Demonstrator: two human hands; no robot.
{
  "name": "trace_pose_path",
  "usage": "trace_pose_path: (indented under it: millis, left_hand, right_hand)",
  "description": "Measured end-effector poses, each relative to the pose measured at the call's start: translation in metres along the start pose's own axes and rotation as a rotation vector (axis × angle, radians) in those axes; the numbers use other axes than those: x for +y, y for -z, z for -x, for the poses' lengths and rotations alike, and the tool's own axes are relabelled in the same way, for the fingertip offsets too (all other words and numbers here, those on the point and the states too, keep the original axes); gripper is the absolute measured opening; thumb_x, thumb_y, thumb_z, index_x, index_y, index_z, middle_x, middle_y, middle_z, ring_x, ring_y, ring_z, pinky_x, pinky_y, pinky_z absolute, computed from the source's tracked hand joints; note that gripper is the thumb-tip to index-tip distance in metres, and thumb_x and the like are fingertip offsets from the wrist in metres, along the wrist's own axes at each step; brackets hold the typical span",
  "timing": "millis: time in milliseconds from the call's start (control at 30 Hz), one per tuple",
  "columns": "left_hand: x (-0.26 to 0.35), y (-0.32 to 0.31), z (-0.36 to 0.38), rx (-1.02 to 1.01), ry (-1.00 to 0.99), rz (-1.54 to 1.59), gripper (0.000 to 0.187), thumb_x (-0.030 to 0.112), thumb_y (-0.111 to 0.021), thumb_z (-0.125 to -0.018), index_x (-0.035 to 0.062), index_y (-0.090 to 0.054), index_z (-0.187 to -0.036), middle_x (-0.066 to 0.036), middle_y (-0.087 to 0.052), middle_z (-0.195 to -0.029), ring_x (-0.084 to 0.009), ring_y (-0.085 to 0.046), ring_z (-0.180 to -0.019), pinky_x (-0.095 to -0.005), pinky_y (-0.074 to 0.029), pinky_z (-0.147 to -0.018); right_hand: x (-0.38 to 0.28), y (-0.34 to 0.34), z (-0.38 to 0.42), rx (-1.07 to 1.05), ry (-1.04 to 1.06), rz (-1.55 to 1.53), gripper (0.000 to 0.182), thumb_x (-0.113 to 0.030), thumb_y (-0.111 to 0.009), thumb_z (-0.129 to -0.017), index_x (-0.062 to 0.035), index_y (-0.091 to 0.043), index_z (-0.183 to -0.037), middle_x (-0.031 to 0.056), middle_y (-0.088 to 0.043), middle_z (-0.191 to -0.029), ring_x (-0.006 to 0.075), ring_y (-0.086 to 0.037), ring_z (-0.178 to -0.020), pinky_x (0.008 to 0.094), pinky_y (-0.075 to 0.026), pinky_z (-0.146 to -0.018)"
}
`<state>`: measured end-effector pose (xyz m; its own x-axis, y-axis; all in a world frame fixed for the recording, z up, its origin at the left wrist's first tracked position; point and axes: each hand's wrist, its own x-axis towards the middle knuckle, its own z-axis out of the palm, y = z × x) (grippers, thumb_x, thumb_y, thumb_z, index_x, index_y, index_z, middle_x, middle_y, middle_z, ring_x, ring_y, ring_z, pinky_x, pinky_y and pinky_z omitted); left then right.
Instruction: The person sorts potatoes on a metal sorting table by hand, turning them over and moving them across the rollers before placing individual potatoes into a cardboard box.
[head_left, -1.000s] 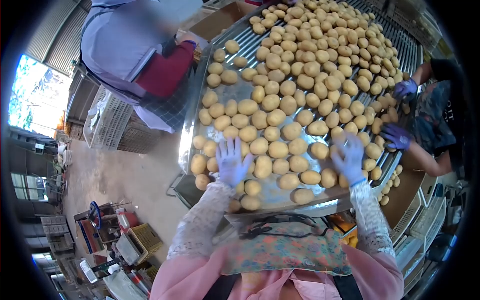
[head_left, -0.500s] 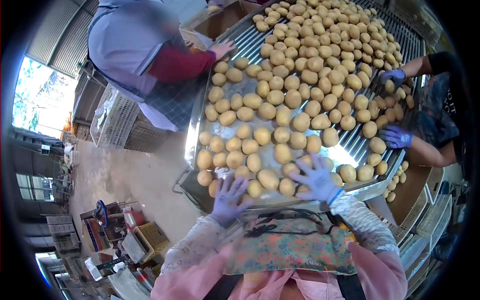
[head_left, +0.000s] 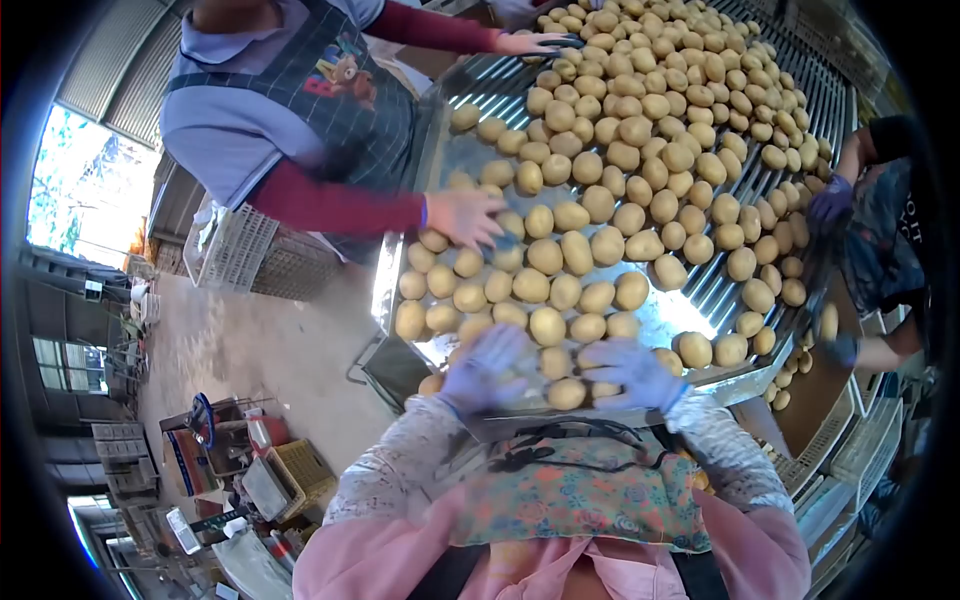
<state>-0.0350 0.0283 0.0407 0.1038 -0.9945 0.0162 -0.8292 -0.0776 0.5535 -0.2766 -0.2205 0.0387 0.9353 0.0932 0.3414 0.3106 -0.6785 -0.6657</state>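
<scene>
Both my hands wear purple gloves and lie over potatoes at the near edge of a metal sorting table (head_left: 668,312). My left hand (head_left: 487,370) is open, slightly blurred, its fingers stretched forward over potatoes. My right hand (head_left: 634,374) is open too, with fingers pointing left against potatoes near the edge. Between the hands sit a few potatoes, one of them a pale potato (head_left: 566,394) close to the rim. A large spread of potatoes (head_left: 640,130) covers the table beyond. Neither hand is closed around a potato.
At the left, a co-worker's hand (head_left: 466,218) touches potatoes; their other hand (head_left: 535,43) reaches farther back. A right-hand co-worker's glove (head_left: 830,200) is by the rollers (head_left: 690,255). Potatoes lie in a carton (head_left: 815,390) below. Crates (head_left: 235,250) stand at left.
My left hand has moved forward and right, bringing potatoes along; my right hand has dropped slightly nearer. The left co-worker has straightened and reaches in. The right co-worker's lower hand moved over the carton.
</scene>
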Motion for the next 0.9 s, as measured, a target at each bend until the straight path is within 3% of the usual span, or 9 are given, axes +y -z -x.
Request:
trace_pose_path:
  millis: [100, 200, 300, 400, 533, 600, 700, 767, 900]
  left_hand:
    - [-0.033, 0.013, 0.0, 0.165, 0.142, -0.486, 0.071, 0.045, -0.061, -0.096, -0.0002, -0.046, -0.148, -0.022, -0.043, -0.154, -0.0454, -0.034, -0.144, -0.0595, -0.02, -0.121]
    - [-0.021, -0.002, -0.057, 0.361, 0.372, -0.429, 0.073, 0.046, -0.06, -0.094, -0.0004, -0.045, -0.148, -0.02, -0.043, -0.154, -0.0428, -0.038, -0.142, -0.0612, -0.019, -0.12]
    - [0.021, -0.01, -0.104, 0.17, 0.462, -0.529, 0.072, 0.045, -0.061, -0.093, -0.0011, -0.046, -0.147, -0.021, -0.043, -0.153, -0.0409, -0.04, -0.14, -0.0641, -0.019, -0.118]
    - [0.033, -0.024, -0.075, 0.222, 0.211, -0.424, 0.075, 0.044, -0.064, -0.091, -0.0017, -0.046, -0.147, -0.019, -0.045, -0.152, -0.0376, -0.042, -0.14, -0.066, -0.018, -0.118]
    - [0.026, -0.023, 0.02, 0.064, 0.116, -0.268, 0.07, 0.043, -0.063, -0.092, 0.0032, -0.047, -0.148, -0.014, -0.05, -0.15, -0.0271, -0.042, -0.144, -0.0625, -0.02, -0.119]
    - [0.03, -0.003, 0.051, 0.159, 0.212, -0.213, 0.06, 0.038, -0.063, -0.092, 0.0052, -0.054, -0.141, -0.014, -0.064, -0.131, -0.0294, -0.056, -0.13, -0.0561, -0.028, -0.117]
    - [0.003, 0.015, 0.082, 0.252, 0.363, -0.163, 0.021, 0.026, -0.065, -0.089, 0.0093, -0.069, -0.101, -0.007, -0.067, -0.077, -0.0298, -0.063, -0.075, -0.0455, -0.047, -0.084]
    - [-0.011, 0.034, 0.083, 0.268, 0.344, -0.336, 0.015, 0.024, -0.065, -0.089, 0.0091, -0.07, -0.091, -0.007, -0.066, -0.074, -0.0293, -0.062, -0.072, -0.0465, -0.047, -0.075]
    - [-0.023, 0.049, 0.017, 0.416, 0.342, -0.464, 0.04, 0.029, -0.063, -0.093, 0.0032, -0.064, -0.123, -0.021, -0.064, -0.126, -0.0396, -0.059, -0.116, -0.0503, -0.042, -0.103]
  right_hand:
    - [0.025, 0.037, 0.049, 0.065, -0.195, 0.169, 0.047, -0.032, -0.078, -0.077, -0.0143, -0.07, -0.12, 0.0121, -0.062, -0.134, 0.0368, -0.056, -0.125, 0.0506, -0.042, -0.108]
    - [0.036, 0.057, 0.05, 0.285, -0.523, 0.609, 0.061, -0.037, -0.079, -0.076, -0.0187, -0.065, -0.132, 0.0154, -0.051, -0.147, 0.0429, -0.046, -0.133, 0.0551, -0.037, -0.11]
    - [0.045, 0.059, 0.028, 0.254, -0.616, 0.611, 0.074, -0.045, -0.078, -0.076, -0.0262, -0.057, -0.145, 0.0168, -0.045, -0.152, 0.0483, -0.038, -0.139, 0.0607, -0.032, -0.113]
    - [0.04, 0.043, 0.012, 0.048, -0.572, 0.64, 0.083, -0.061, -0.079, -0.07, -0.033, -0.056, -0.144, 0.011, -0.044, -0.155, 0.0623, -0.025, -0.14, 0.0705, -0.023, -0.115]
    - [0.011, 0.024, 0.028, -0.133, -0.415, 0.498, 0.079, -0.065, -0.076, -0.07, -0.0388, -0.057, -0.142, 0.0091, -0.044, -0.154, 0.0588, -0.026, -0.142, 0.0682, -0.025, -0.115]
    - [0.006, 0.008, 0.022, -0.124, -0.302, 0.509, 0.078, -0.063, -0.076, -0.07, -0.0388, -0.058, -0.141, 0.0087, -0.044, -0.154, 0.0549, -0.028, -0.143, 0.0663, -0.027, -0.115]
    - [-0.011, -0.013, -0.025, -0.23, -0.122, 0.466, 0.073, -0.058, -0.078, -0.069, -0.0378, -0.061, -0.137, 0.0078, -0.044, -0.155, 0.0437, -0.035, -0.144, 0.0605, -0.032, -0.114]
    - [-0.005, -0.053, -0.058, -0.292, 0.02, 0.386, 0.076, -0.052, -0.082, -0.065, -0.0383, -0.061, -0.136, 0.0074, -0.044, -0.155, 0.0429, -0.037, -0.143, 0.0596, -0.032, -0.115]
    - [-0.03, -0.11, -0.112, -0.331, 0.134, 0.466, 0.073, -0.045, -0.083, -0.065, -0.0381, -0.06, -0.134, 0.0057, -0.046, -0.151, 0.0387, -0.039, -0.142, 0.0561, -0.03, -0.117]
